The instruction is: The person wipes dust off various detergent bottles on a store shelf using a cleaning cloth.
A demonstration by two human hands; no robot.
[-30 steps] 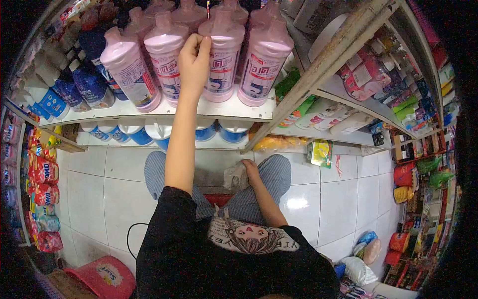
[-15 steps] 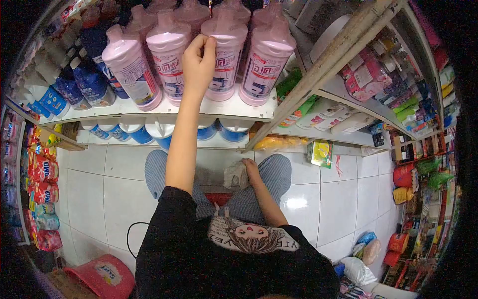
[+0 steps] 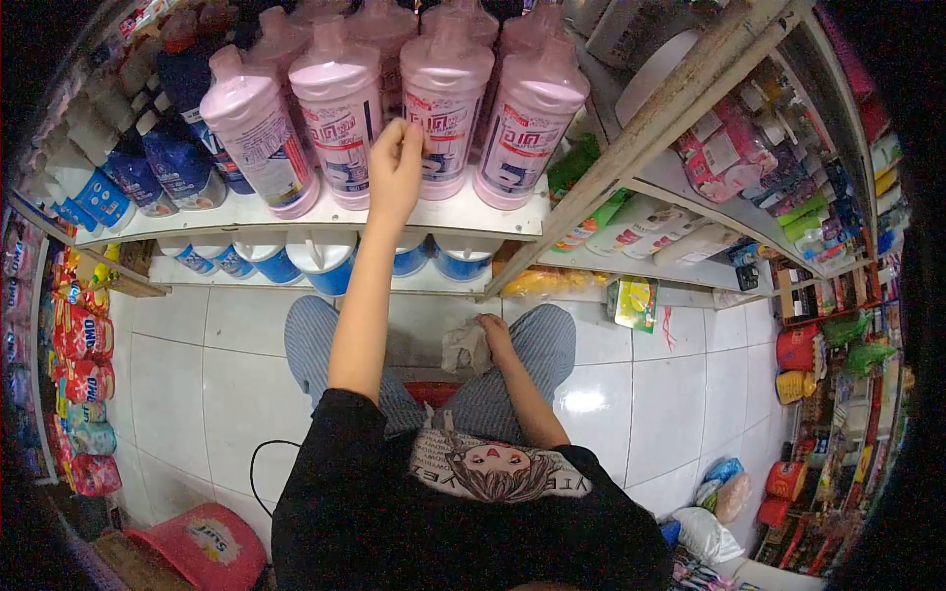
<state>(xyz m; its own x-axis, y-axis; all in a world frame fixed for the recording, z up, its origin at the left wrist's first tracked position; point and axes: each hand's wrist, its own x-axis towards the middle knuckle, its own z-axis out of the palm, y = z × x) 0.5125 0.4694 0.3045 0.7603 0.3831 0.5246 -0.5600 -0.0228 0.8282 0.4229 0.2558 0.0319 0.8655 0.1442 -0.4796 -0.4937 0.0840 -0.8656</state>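
My left hand (image 3: 397, 167) is reached out to the shelf, its fingers curled, in front of the gap between two pink bottles. Its thumb side overlaps the left edge of one pink bottle (image 3: 448, 118); whether the fingers grip anything is hidden. Just left of the hand stands another pink bottle (image 3: 337, 108). Several more of these stand upright beside and behind them, with clear wrap around their caps. Low between my knees, my right hand (image 3: 498, 340) is closed on a crumpled pale cloth (image 3: 463, 347).
White tubs with blue labels (image 3: 325, 261) sit under the white shelf (image 3: 394, 219). Dark blue bottles (image 3: 182, 163) stand at the left. A slanted shelf post (image 3: 670, 103) rises at the right. Detergent packs (image 3: 87, 330) and a pink Surf tub (image 3: 202, 542) are at the far left.
My left hand has come down from the bottle's shoulder to the height of its label. My right hand stays between the knees with the cloth.
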